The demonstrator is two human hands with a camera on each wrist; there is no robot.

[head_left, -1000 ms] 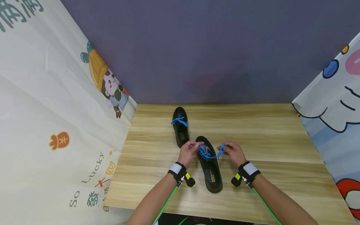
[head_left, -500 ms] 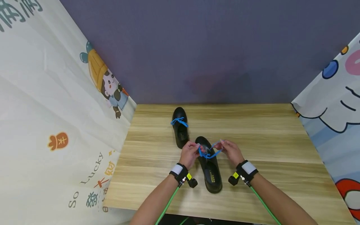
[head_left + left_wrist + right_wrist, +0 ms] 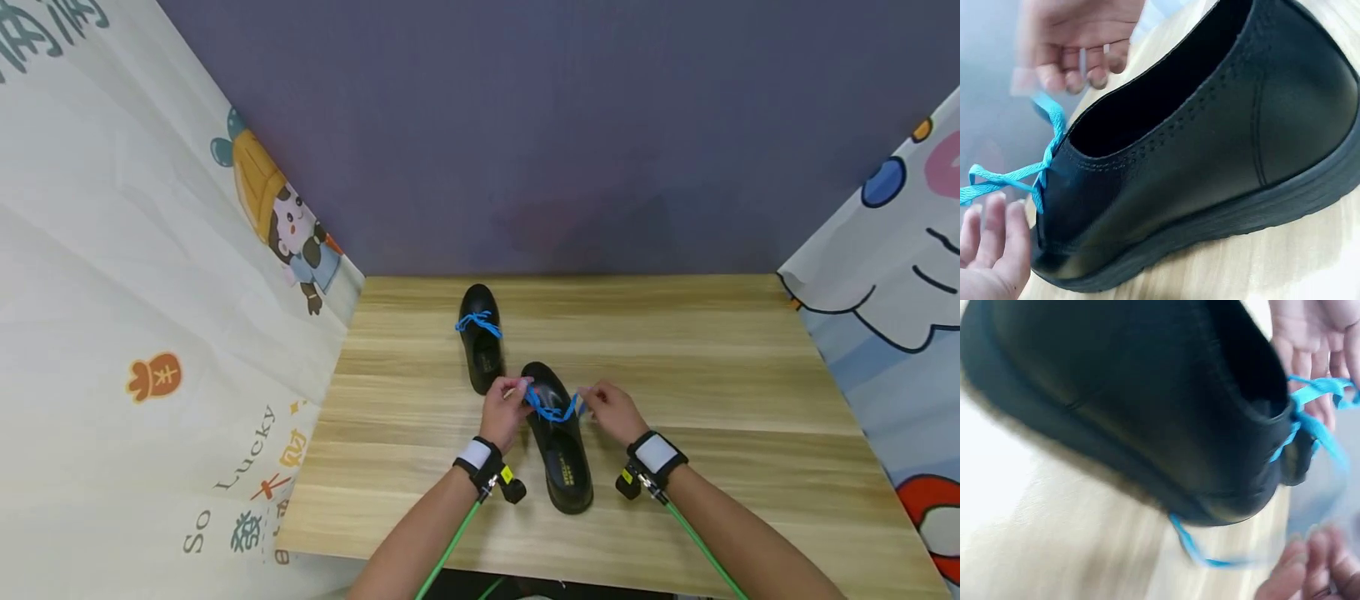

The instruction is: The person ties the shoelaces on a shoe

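shoes sit on the wooden table [image 3: 675, 375], two black ones with blue laces. the nearer shoe [image 3: 558, 437] lies about the middle of the table, a little toward the near edge, toe pointing at the back edge. both hands are at its lace [image 3: 553, 408], one on either side of the shoe's front and apart from each other. the left hand [image 3: 504, 408] has its fingers curled in on the left end of the lace, right at the shoe's tongue. the right hand [image 3: 611, 410] is just off the shoe's right side with its fingers bent round the other end, and the lace runs in a short sagging line between the two hands across the top of the shoe. from the left wrist view the lace [image 3: 1019, 178] comes out at the shoe's throat and crosses there, with fingers just under its end; the right wrist view is blurred. the other shoe [image 3: 481, 346] stands further back and a bit left, near the back edge, its lace [image 3: 477, 323] tied in a bow. printed cloth [image 3: 150, 275] hangs along the left edge of the table.
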